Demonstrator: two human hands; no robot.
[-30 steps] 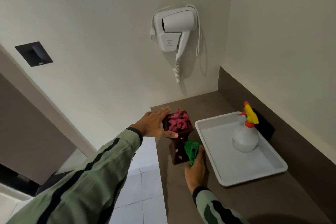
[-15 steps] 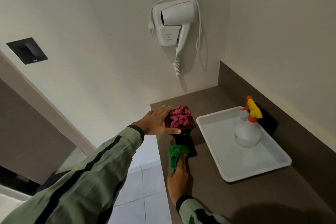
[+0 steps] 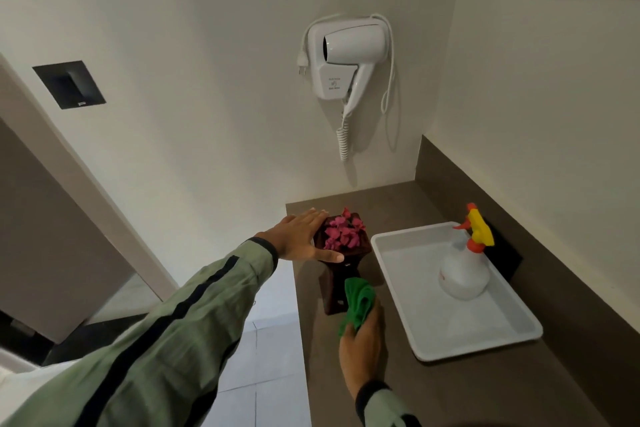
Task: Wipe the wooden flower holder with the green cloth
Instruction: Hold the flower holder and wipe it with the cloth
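Head: dark wooden flower holder (image 3: 334, 291), upright

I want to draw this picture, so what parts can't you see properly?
All from the head view:
- Wooden flower holder: its right side hides behind the green cloth; its left rim hides under the left hand.
- Right hand: its fingertips are buried in the cloth.
- Hair dryer: the label print is too small to read.
- Black object behind the spray bottle: partly covered.

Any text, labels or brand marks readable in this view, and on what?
Hair dryer mount: small grey print, too blurred to read.
Black wall panel: tiny pale mark at its lower edge, unreadable.
Spray bottle: small reddish mark, unreadable.
Flower holder, green cloth, tray: none visible.
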